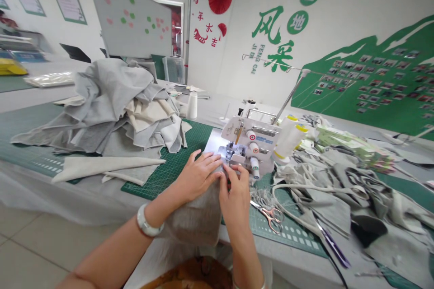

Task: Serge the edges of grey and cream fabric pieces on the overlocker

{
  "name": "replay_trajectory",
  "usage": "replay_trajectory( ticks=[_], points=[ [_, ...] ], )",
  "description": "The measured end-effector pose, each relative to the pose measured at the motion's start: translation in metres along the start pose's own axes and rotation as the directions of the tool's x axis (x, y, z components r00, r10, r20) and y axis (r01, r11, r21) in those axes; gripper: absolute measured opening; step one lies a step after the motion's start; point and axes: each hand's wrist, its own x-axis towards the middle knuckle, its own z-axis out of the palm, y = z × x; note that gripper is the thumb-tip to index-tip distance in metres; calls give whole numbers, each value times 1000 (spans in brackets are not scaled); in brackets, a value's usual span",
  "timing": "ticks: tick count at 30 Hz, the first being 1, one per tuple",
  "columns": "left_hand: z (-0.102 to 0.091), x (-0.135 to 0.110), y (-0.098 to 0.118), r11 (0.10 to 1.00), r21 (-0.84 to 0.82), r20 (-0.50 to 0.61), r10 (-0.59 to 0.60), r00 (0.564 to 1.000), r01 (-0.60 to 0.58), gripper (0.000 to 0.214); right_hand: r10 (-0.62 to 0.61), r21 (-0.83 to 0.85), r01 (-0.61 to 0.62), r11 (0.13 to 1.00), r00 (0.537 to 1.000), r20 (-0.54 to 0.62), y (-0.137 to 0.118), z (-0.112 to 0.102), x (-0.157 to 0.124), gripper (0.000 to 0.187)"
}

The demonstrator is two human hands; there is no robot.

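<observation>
An overlock sewing machine [233, 127] stands on the table before me, its work light shining near the needle. A piece of grey fabric [200, 219] runs from the presser foot area over the table edge towards my lap. My left hand [200, 175] lies flat on that fabric, fingers stretched towards the foot. Close beside it, my right hand [235, 192] pinches the fabric's edge between thumb and fingers. The two hands nearly meet in front of the foot. Beneath them, part of the cloth is hidden.
Left stands a heap of grey and cream cloth [111, 99] on a green cutting mat [188, 144]. Right of my hands lie scissors [274, 221], purple-handled snips [334, 246] and a pile of grey pieces [339, 194]. Thread cones [288, 135] stand behind the machine.
</observation>
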Motion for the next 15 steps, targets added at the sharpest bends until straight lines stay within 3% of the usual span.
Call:
replay_trajectory(
  ticks=[7,15],
  points=[
    [-2,8,-9,1000,-12,63,-6,998,7,41,50,-71,-45,996,997,67,-7,0,0,38],
    [-1,19,-25,989,-145,128,38,991,-19,41,137,-163,-109,981,977,167,-8,2,0,45]
  ],
)
